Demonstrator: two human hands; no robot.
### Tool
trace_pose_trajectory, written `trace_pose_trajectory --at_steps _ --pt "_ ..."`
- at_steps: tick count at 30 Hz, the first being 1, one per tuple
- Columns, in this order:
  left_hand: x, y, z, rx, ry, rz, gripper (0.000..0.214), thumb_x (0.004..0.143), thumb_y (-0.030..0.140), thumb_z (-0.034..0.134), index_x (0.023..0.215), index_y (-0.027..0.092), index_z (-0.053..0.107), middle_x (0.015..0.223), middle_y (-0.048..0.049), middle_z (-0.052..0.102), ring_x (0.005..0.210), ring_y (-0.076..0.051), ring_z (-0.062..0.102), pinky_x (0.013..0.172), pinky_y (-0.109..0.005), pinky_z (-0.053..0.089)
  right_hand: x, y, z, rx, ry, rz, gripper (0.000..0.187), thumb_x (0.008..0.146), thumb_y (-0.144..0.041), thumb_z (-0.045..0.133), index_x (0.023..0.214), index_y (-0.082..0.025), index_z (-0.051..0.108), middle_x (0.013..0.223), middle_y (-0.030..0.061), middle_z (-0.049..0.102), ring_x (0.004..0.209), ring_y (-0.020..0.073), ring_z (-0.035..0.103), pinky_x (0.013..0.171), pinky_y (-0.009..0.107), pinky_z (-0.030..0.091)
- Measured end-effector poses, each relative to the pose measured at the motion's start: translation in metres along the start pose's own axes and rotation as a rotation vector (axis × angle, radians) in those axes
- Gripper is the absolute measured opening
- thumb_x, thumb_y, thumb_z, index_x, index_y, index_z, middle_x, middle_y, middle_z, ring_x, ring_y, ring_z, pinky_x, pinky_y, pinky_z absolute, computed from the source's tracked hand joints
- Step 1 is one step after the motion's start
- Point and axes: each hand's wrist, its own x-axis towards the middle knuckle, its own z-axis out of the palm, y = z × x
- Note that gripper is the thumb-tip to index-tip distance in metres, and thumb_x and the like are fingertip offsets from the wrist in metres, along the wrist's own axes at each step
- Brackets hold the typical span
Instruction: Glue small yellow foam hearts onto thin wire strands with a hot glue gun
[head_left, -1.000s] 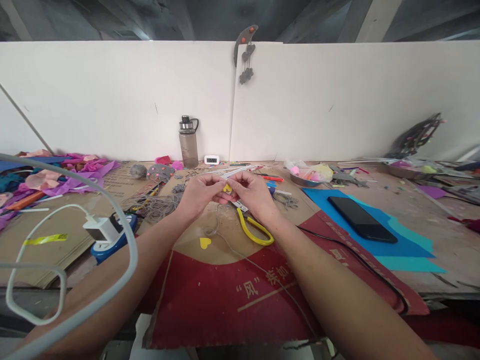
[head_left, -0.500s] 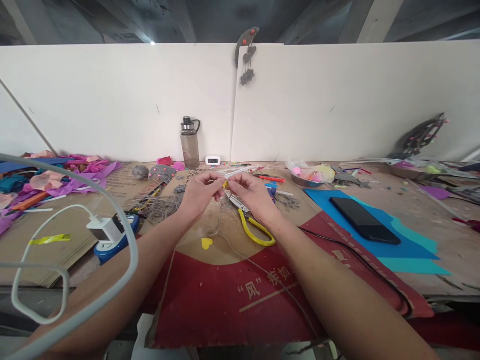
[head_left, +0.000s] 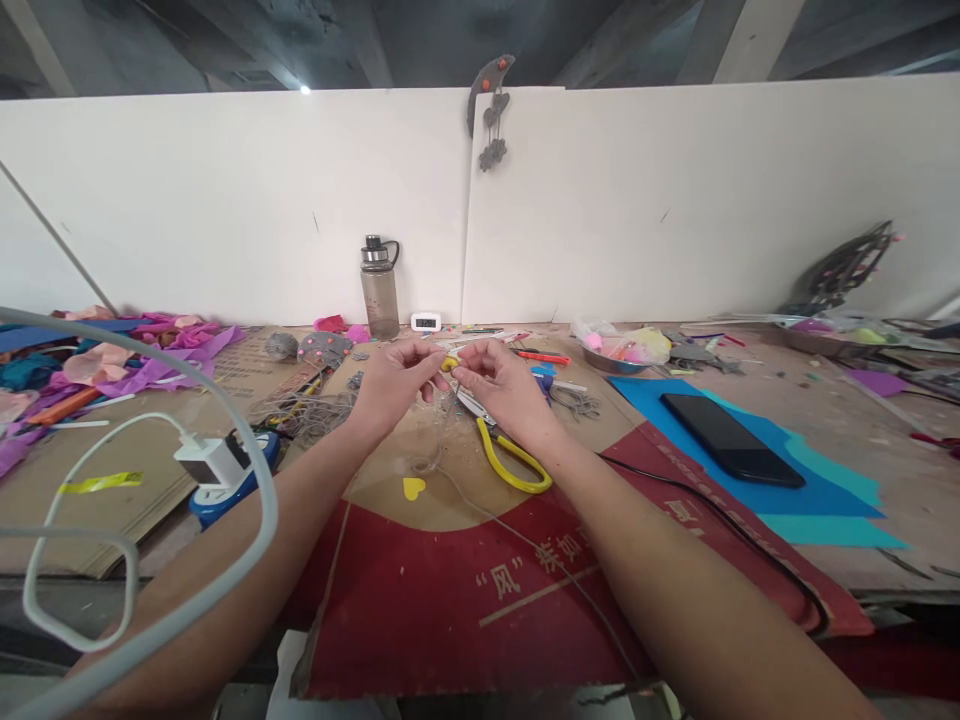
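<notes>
My left hand (head_left: pixel 396 384) and my right hand (head_left: pixel 505 390) meet above the cardboard, fingers pinched from both sides on a small yellow piece (head_left: pixel 449 364). Its exact shape is partly covered by the fingertips. Just below my right hand lie yellow-handled scissors (head_left: pixel 514 462), blades pointing away from me and partly under the hand. A flat yellow heart cutout (head_left: pixel 413 488) rests on the cardboard nearer me. Thin grey cord (head_left: pixel 480 508) trails from beneath the hands toward the front edge.
At left, a white charger (head_left: pixel 213 462) sits in a blue power strip, with a white cable looping across the foreground. A phone (head_left: pixel 731 438) lies on blue sheets at right. Tangled grey yarn (head_left: pixel 319 412), a bottle (head_left: pixel 380 290) and a bowl of craft bits (head_left: pixel 619 355) stand farther back.
My fingertips have parted slightly and shifted, so more of the yellow piece shows between them. The scissors, the heart cutout and the cord stay where they were.
</notes>
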Motion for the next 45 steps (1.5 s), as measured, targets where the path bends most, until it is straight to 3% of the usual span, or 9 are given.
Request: trace_pose_trajectory --at_steps 3,10,20,35,40,45 --pt "0.001 -0.002 -0.001 -0.035 0.018 0.018 0.024 0.076 0.039 0.067 0.078 0.016 0.065 0.06 -0.002 0.067 0.046 -0.009 0.054 0.048 -0.022 0.045 0.001 0.006 0.0 0.028 -0.017 0.019 0.017 0.079 -0.032 0.06 0.09 -0.02 0.055 0.076 -0.0014 0.061 0.07 0.0129 0.055 0.065 0.026 0.042" --pt "-0.002 0.003 0.002 -0.113 -0.065 -0.023 0.024 0.071 0.034 0.073 0.083 0.015 0.064 0.072 -0.0024 0.07 0.067 -0.016 0.069 0.069 -0.03 0.057 0.0 0.001 -0.002 -0.049 0.066 -0.002 0.01 0.08 -0.029 0.056 0.08 -0.019 0.058 0.077 -0.0002 0.062 0.07 0.0132 0.054 0.068 0.027 0.042" --pt "-0.004 0.005 0.003 0.093 -0.021 -0.007 0.023 0.074 0.037 0.07 0.08 0.014 0.069 0.067 -0.0049 0.071 0.061 -0.017 0.068 0.065 -0.03 0.058 -0.002 -0.004 -0.002 -0.157 0.089 -0.052 0.008 0.082 -0.027 0.053 0.079 -0.02 0.056 0.073 -0.0012 0.058 0.066 0.0129 0.051 0.064 0.026 0.041" --pt "-0.003 0.006 0.004 0.009 0.024 -0.024 0.022 0.071 0.033 0.074 0.08 0.014 0.068 0.073 -0.0047 0.073 0.068 -0.016 0.07 0.07 -0.029 0.059 -0.002 -0.001 0.0 -0.1 0.069 -0.068 0.008 0.084 -0.028 0.051 0.079 -0.021 0.049 0.072 -0.0027 0.053 0.066 0.0118 0.051 0.065 0.026 0.043" --pt "-0.001 0.004 0.002 0.011 0.017 -0.017 0.021 0.072 0.032 0.073 0.08 0.013 0.068 0.073 -0.0055 0.073 0.068 -0.017 0.071 0.07 -0.029 0.059 -0.002 -0.001 0.001 -0.045 0.054 -0.035 0.011 0.085 -0.031 0.051 0.08 -0.022 0.049 0.073 -0.0035 0.051 0.06 0.0109 0.051 0.058 0.025 0.046" --pt "0.004 -0.001 -0.004 0.012 0.126 0.009 0.022 0.074 0.034 0.071 0.081 0.013 0.066 0.066 -0.0035 0.07 0.062 -0.018 0.07 0.063 -0.03 0.059 -0.003 -0.007 0.001 -0.131 -0.031 0.017 0.018 0.087 -0.036 0.049 0.079 -0.021 0.054 0.067 -0.0038 0.049 0.055 0.0106 0.048 0.051 0.023 0.041"
